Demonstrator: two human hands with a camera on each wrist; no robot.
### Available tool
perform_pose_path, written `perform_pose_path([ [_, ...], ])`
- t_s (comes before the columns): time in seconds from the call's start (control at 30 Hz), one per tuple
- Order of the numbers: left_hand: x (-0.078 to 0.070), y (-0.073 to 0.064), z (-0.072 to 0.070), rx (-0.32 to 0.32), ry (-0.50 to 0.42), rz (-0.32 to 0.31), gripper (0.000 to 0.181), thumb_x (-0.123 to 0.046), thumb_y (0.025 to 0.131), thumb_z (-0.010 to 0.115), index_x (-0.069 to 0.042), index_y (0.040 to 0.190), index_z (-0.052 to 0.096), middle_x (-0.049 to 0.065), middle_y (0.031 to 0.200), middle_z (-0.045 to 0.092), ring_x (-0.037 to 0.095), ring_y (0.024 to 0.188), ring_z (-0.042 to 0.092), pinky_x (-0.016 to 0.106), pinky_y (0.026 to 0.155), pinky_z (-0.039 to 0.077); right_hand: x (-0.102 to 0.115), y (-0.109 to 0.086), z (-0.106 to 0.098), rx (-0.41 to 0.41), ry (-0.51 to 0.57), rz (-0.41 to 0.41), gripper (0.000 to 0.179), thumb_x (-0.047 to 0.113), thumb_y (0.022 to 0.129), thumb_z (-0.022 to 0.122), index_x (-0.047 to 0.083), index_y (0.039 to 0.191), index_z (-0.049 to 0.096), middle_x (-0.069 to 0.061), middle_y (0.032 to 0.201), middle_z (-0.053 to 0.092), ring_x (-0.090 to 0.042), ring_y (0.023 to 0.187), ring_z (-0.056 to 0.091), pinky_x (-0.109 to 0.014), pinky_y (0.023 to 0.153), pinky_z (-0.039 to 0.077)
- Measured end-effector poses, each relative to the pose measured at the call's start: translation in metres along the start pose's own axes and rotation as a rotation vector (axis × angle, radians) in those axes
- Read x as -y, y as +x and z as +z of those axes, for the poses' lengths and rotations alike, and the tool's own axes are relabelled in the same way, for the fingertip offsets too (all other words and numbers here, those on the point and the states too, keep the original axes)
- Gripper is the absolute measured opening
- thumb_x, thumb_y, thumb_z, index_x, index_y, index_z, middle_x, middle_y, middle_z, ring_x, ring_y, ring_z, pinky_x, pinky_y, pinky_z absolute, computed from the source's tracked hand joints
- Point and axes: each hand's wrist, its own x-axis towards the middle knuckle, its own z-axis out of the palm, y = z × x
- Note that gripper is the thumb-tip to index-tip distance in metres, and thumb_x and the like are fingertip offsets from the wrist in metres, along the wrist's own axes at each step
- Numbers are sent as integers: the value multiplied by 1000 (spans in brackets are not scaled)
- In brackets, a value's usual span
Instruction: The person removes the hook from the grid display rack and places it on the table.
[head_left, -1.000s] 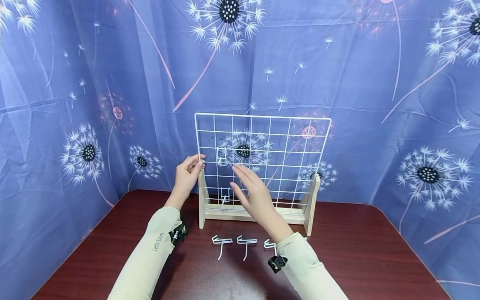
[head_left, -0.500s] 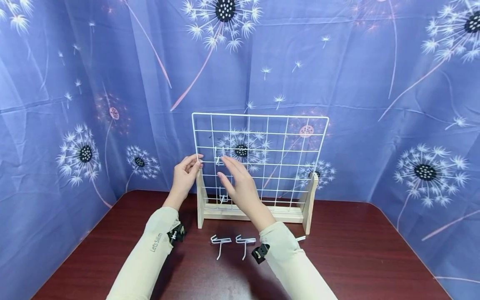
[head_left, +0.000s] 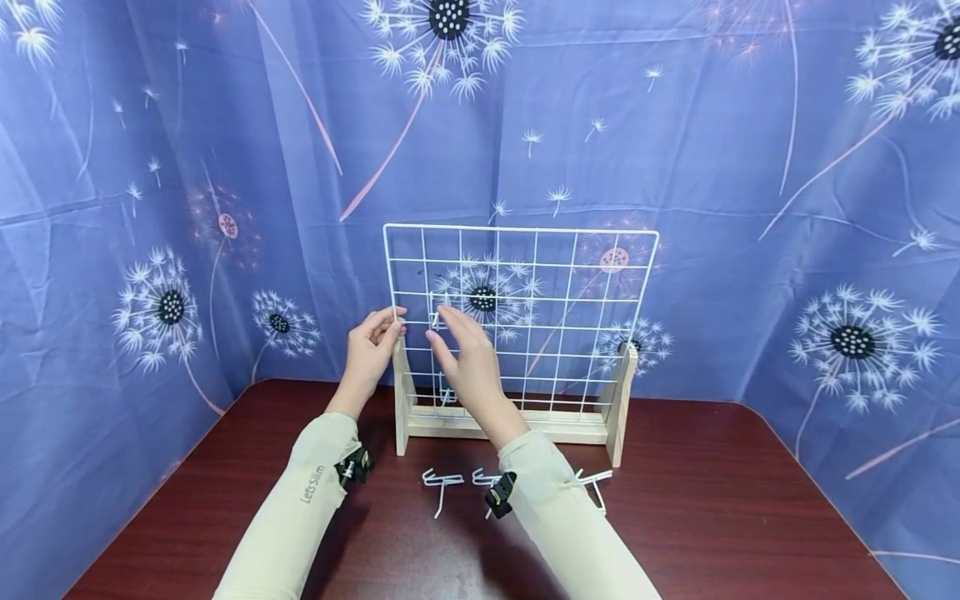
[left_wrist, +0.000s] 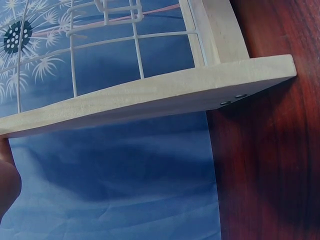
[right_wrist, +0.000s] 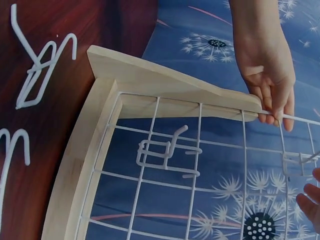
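A white wire grid panel (head_left: pixel 517 228) stands upright in a pale wooden stand (head_left: pixel 619 408). My left hand (head_left: pixel 366 352) pinches the panel's left edge wire just above the stand's left side piece; the right wrist view shows its thumb and fingers around that wire. My right hand (head_left: pixel 472 367) is in front of the grid with fingers extended, close beside the upper white wire hook (right_wrist: pixel 301 159). Whether the fingertips touch this hook is unclear. Lower down, a second hook (right_wrist: pixel 167 169) hangs on the grid, its prong pointing outward.
Loose white hooks lie on the dark red table (head_left: pixel 712 500) before the stand: one on the left (head_left: pixel 442 480), another partly behind the right wrist camera (head_left: pixel 500 495), and one right of the sleeve (head_left: pixel 595 478). A blue dandelion-print curtain (head_left: pixel 712 167) encloses the back and sides.
My right hand has moved left across the front of the grid toward the upper hook, its sleeve uncovering the rightmost loose hook. My left hand keeps its hold on the edge wire.
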Motion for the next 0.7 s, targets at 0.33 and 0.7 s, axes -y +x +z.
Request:
perform_pose_path([
  [0.33, -1, 0, 0, 6, 3, 7, 23, 9, 93, 55, 17, 113, 61, 32, 98, 56, 3, 82, 64, 19, 78, 54, 7, 5, 13, -39, -68, 67, 35, 21, 93, 64, 1, 122, 64, -13, 123, 63, -29, 119, 56, -38, 105, 43],
  [0.7, -1, -1, 0, 3, 3, 17, 23, 10, 92, 54, 18, 113, 61, 32, 97, 55, 23, 86, 66, 18, 76, 54, 5, 4, 19, -69, -111, 77, 29, 18, 93, 64, 2, 117, 68, -15, 119, 66, -34, 113, 59, -42, 100, 47],
])
